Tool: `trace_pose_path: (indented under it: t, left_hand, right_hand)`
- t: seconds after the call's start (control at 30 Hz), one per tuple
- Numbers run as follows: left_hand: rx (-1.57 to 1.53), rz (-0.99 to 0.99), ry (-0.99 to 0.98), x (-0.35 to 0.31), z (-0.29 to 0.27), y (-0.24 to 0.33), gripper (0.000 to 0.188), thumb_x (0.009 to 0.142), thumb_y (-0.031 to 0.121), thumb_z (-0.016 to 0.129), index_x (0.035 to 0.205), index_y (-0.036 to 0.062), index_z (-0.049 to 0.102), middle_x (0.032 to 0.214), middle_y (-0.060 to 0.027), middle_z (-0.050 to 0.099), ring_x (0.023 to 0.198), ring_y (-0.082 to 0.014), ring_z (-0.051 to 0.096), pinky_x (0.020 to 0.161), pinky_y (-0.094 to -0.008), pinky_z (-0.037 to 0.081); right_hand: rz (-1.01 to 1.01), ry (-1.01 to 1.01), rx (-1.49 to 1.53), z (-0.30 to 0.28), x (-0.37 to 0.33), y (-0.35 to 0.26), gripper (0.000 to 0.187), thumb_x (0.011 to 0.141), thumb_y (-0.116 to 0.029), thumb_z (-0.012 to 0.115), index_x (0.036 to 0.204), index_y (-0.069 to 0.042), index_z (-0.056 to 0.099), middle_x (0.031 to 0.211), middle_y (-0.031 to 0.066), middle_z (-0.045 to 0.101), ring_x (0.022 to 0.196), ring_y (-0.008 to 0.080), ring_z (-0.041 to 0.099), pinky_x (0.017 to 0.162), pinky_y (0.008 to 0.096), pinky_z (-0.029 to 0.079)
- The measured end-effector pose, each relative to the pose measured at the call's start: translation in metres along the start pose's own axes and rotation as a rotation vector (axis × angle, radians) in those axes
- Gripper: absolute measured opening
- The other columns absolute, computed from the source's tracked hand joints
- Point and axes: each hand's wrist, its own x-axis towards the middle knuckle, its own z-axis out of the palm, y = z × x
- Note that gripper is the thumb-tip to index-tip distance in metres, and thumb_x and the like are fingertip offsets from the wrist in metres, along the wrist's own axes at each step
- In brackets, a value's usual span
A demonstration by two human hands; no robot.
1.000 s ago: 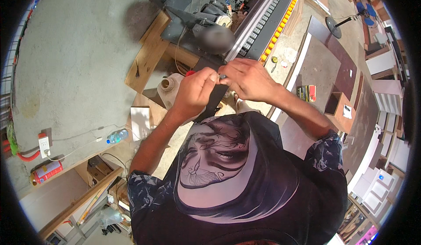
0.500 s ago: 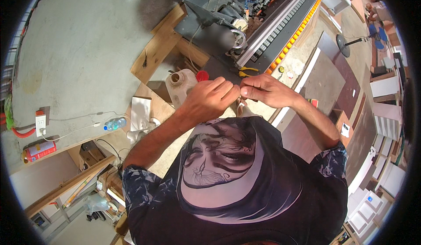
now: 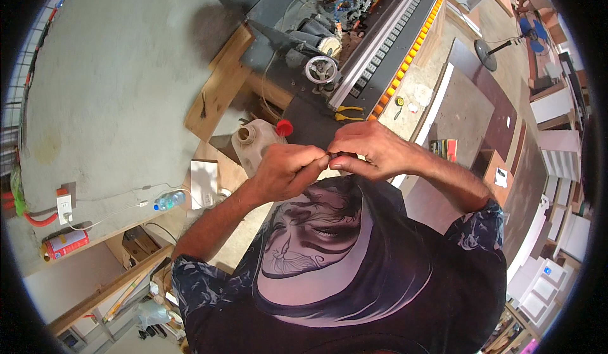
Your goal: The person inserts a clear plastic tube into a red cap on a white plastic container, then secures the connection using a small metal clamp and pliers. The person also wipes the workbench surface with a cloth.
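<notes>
My left hand (image 3: 285, 170) and my right hand (image 3: 373, 150) meet in front of my chest, fingertips almost touching. Both are closed in a pinch around a small dark piece (image 3: 332, 156), too small and too covered by the fingers to name. Just beyond my left hand stands a whitish plastic jug (image 3: 256, 143) with an uncapped mouth. A red cap (image 3: 284, 128) lies beside it. Past my right hand, yellow-handled pliers (image 3: 349, 112) rest on the dark end of a machine.
A long machine (image 3: 380, 62) with a handwheel (image 3: 321, 69) and a row of orange-yellow rollers runs away to the upper right. On the left are a grey surface (image 3: 114, 88), a water bottle (image 3: 170, 200) and a red can (image 3: 66, 244). A pedestal fan (image 3: 486, 55) stands far right.
Both hands have come slightly nearer my chest and to the left, still pinched together. The small dark piece shows more between the fingertips. The whole view has shifted a little with my head.
</notes>
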Motion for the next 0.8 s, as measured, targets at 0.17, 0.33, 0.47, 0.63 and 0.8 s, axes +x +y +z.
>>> trace_pose_path:
  t: [0.17, 0.33, 0.47, 0.63, 0.8]
  left_hand:
    - [-0.268, -0.314, -0.011, -0.002, 0.000, 0.002, 0.021, 0.102, 0.014, 0.062, 0.090, 0.0000, 0.070, 0.069, -0.0021, 0.063, 0.064, -0.0066, 0.055, 0.056, -0.0272, 0.043]
    - [-0.328, -0.405, 0.003, 0.005, 0.000, 0.007, 0.024, 0.103, 0.015, 0.060, 0.089, -0.0014, 0.071, 0.069, 0.0012, 0.063, 0.065, -0.0033, 0.053, 0.057, -0.0249, 0.041]
    - [-0.250, -0.345, -0.018, 0.004, 0.000, 0.009, 0.026, 0.104, 0.017, 0.060, 0.090, -0.0019, 0.072, 0.068, 0.0015, 0.062, 0.064, -0.0037, 0.052, 0.057, -0.0243, 0.041]
    - [-0.347, -0.459, -0.013, 0.002, 0.006, 0.005, 0.028, 0.104, 0.019, 0.059, 0.090, -0.0014, 0.072, 0.067, 0.0038, 0.060, 0.061, -0.0039, 0.051, 0.055, -0.0239, 0.040]
    - [-0.722, -0.786, -0.041, 0.009, 0.000, 0.014, 0.030, 0.103, 0.024, 0.061, 0.085, 0.0029, 0.071, 0.064, 0.0064, 0.053, 0.055, -0.0010, 0.042, 0.051, -0.0222, 0.030]
  right_hand:
    - [-0.143, 0.008, -0.345, -0.006, 0.007, -0.003, 0.026, 0.093, -0.029, 0.073, 0.093, -0.005, 0.061, 0.083, 0.0092, 0.057, 0.081, 0.0312, 0.062, 0.067, 0.0448, 0.051]
    - [-0.142, 0.034, -0.405, -0.008, 0.004, -0.001, 0.026, 0.093, -0.028, 0.072, 0.095, -0.004, 0.062, 0.082, 0.0097, 0.056, 0.079, 0.0320, 0.061, 0.067, 0.0449, 0.051]
    - [-0.080, 0.085, -0.150, 0.008, -0.006, 0.010, 0.025, 0.095, -0.024, 0.072, 0.099, -0.001, 0.063, 0.081, 0.0109, 0.057, 0.075, 0.0327, 0.061, 0.065, 0.0436, 0.050]
    - [-0.165, 0.047, -0.448, -0.005, 0.000, 0.003, 0.025, 0.092, -0.026, 0.074, 0.096, -0.004, 0.064, 0.080, 0.0077, 0.053, 0.075, 0.0278, 0.060, 0.066, 0.0408, 0.051]
    - [-0.300, 0.068, -0.705, -0.007, -0.002, 0.004, 0.024, 0.092, -0.030, 0.071, 0.090, -0.008, 0.061, 0.082, 0.0037, 0.053, 0.077, 0.0216, 0.059, 0.068, 0.0373, 0.053]
